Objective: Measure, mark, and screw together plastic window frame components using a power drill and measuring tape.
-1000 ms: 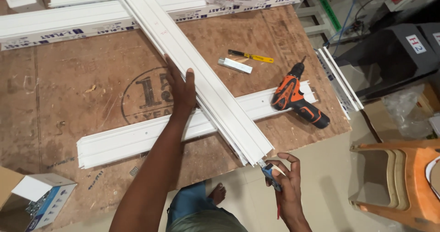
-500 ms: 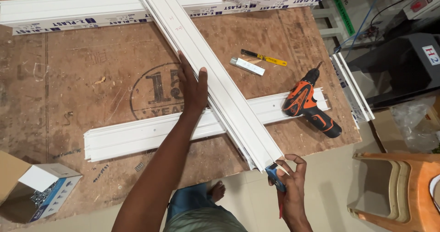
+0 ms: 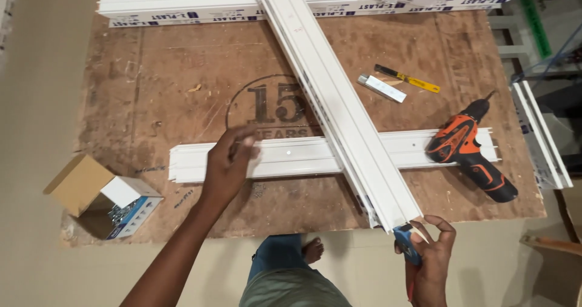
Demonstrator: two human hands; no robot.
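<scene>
Head view: long white plastic channel strip (image 3: pixel 339 101) lies diagonally across the brown plywood worktop (image 3: pixel 170 88), crossing over a second white strip (image 3: pixel 291 155), its near end overhanging the edge. Right hand (image 3: pixel 431 252) grips a blue-handled tool (image 3: pixel 407 246) at that end. Left hand (image 3: pixel 229 164), fingers loosely curled, holds nothing, over the crosswise strip.

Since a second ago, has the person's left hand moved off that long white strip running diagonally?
Yes. The left hand has left the diagonal white strip and moved to the left, now over the crosswise white strip, left of the round mark stamped on the board.
</scene>
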